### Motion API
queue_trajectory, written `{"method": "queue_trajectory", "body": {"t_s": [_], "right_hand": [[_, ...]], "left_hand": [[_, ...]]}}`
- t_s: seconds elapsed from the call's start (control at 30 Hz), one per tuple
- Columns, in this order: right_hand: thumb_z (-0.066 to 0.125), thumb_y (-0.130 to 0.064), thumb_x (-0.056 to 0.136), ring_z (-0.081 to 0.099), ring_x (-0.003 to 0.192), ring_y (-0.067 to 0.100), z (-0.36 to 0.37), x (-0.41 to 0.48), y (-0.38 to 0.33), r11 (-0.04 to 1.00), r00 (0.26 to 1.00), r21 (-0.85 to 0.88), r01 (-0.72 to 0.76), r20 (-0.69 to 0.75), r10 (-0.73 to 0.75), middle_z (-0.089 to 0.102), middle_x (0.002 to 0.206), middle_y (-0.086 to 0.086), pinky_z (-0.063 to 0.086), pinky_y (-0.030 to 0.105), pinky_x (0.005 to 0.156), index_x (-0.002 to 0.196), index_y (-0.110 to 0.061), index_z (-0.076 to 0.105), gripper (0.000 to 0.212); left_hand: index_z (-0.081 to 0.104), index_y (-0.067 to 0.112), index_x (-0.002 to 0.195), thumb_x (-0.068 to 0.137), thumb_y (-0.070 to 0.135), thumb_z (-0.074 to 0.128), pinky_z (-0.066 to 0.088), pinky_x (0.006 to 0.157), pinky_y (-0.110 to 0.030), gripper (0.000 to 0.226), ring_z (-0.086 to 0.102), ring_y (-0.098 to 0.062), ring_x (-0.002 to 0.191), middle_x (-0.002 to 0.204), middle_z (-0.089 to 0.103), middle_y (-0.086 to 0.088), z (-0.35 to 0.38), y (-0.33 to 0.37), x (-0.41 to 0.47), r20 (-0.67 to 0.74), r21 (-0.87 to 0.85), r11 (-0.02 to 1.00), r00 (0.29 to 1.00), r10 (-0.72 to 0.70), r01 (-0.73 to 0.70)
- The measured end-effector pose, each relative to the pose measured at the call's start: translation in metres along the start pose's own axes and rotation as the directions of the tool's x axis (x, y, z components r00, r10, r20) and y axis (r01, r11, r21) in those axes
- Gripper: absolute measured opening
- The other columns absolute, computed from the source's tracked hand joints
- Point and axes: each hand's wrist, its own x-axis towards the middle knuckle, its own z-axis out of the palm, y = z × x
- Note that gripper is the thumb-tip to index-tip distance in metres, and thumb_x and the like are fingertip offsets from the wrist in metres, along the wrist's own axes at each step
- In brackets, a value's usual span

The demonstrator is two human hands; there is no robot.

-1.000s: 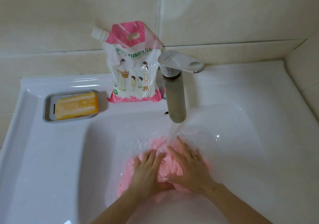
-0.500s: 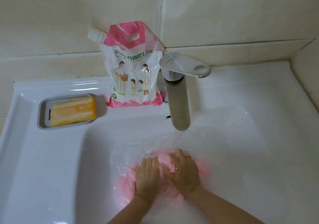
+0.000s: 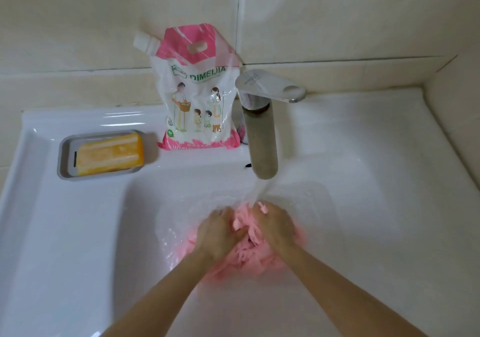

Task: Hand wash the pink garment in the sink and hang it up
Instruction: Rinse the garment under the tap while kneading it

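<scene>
Under the running faucet (image 3: 262, 142), your left hand (image 3: 218, 233) and right hand (image 3: 276, 229) bunch the pink garment (image 3: 249, 257), fingers (image 3: 222, 213) curled into its folds, likely so the stream soaks it

From my remote station: the pink garment (image 3: 259, 258), wet and bunched into a crumpled heap, lies low in the white sink (image 3: 363, 207) basin's middle.

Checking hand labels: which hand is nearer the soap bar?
Left. The left hand grips the pink garment on the side toward the soap bar; the right hand grips it farther right, below the faucet.
</scene>
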Motion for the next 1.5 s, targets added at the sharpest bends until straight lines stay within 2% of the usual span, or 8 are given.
{"method": "queue_trajectory", "body": {"t_s": [0.23,0.4,0.5,0.83,0.97,1.2,1.3,1.5], "right_hand": [[0.047,-0.073,0.079,0.050,0.074,-0.002,-0.051,-0.062,0.015,0.859,0.868,-0.124,0.497,0.066,-0.493,0.057,0.071,-0.021,0.039,0.022,0.080,0.103,-0.039,0.064,0.046],[0.040,-0.071,0.084,0.054,0.111,0.026,-0.020,-0.070,0.029,0.767,0.854,-0.476,0.429,-0.062,-0.516,0.057,0.127,0.006,0.047,0.047,0.092,0.123,-0.032,0.060,0.059],[0.033,-0.076,0.083,0.038,0.134,0.037,0.004,-0.058,0.043,0.689,0.861,-0.562,0.457,0.086,-0.501,0.037,0.151,0.009,0.030,0.063,0.102,0.138,-0.039,0.044,0.067],[0.044,-0.061,0.082,0.056,0.092,0.032,0.035,-0.020,0.066,0.652,0.724,-0.522,0.550,-0.091,-0.683,0.068,0.106,0.012,0.034,0.044,0.086,0.108,-0.024,0.063,0.049],[0.046,-0.052,0.080,0.048,0.093,0.027,0.040,0.003,0.067,0.620,0.657,-0.522,0.586,-0.142,-0.741,0.068,0.095,0.010,0.033,0.043,0.087,0.100,-0.023,0.053,0.036],[0.024,-0.064,0.094,0.058,0.051,0.022,0.016,0.011,0.014,0.858,0.934,-0.384,0.341,0.031,-0.357,0.059,0.054,0.002,0.039,0.029,0.058,0.057,-0.019,0.061,0.069],[0.064,-0.056,0.079,0.060,0.075,0.015,-0.024,0.002,-0.004,0.952,0.960,-0.142,0.272,0.104,-0.259,0.064,0.084,-0.008,0.045,0.031,0.068,0.086,-0.032,0.058,0.025],[0.061,-0.014,0.085,0.055,0.116,0.022,-0.130,-0.040,-0.062,0.838,0.783,-0.007,0.546,-0.351,-0.513,0.046,0.137,-0.004,0.046,0.043,0.096,0.140,-0.017,0.040,0.060]], "left_hand": [[0.040,0.035,0.114,0.085,0.073,0.027,0.039,0.063,-0.024,0.049,0.056,-0.004,0.060,0.064,0.059,0.013,-0.038,0.003,-0.064,-0.136,-0.375,0.927,0.988,-0.072,0.016],[0.047,0.024,0.132,0.067,0.089,0.025,0.051,0.075,-0.055,0.094,0.054,-0.034,0.102,0.120,0.056,-0.015,-0.011,-0.007,-0.058,-0.100,0.297,0.955,0.995,0.017,0.014],[0.042,0.030,0.138,0.056,0.093,0.029,0.047,0.074,-0.066,0.104,0.050,-0.044,0.118,0.138,0.047,-0.021,0.013,-0.016,-0.057,0.037,0.333,0.943,0.999,-0.040,0.026],[0.051,0.013,0.102,0.073,0.039,0.043,0.046,0.051,-0.036,0.040,0.055,-0.030,0.081,0.092,0.060,-0.010,0.038,-0.013,-0.044,-0.145,0.251,0.966,0.985,0.096,-0.058],[0.049,0.012,0.102,0.099,0.041,0.014,0.055,0.062,-0.042,0.045,0.069,-0.033,0.078,0.088,0.070,-0.011,0.044,-0.016,-0.027,-0.024,0.212,0.977,1.000,-0.007,0.012],[0.054,0.024,0.101,0.099,0.031,0.032,0.041,0.082,-0.029,0.023,0.060,-0.022,0.108,0.115,0.064,-0.005,0.013,0.004,-0.001,0.171,0.301,0.947,0.971,-0.166,0.109],[0.054,0.023,0.123,0.087,0.061,0.023,0.041,0.087,-0.035,0.061,0.054,-0.025,0.115,0.122,0.059,-0.003,0.003,-0.007,-0.015,0.074,0.141,0.989,0.996,-0.048,0.037],[0.042,0.030,0.133,0.081,0.078,0.028,0.044,0.092,-0.052,0.072,0.042,-0.028,0.121,0.135,0.049,-0.012,-0.004,-0.022,-0.072,-0.206,-0.062,0.996,0.975,-0.083,0.071]]}}
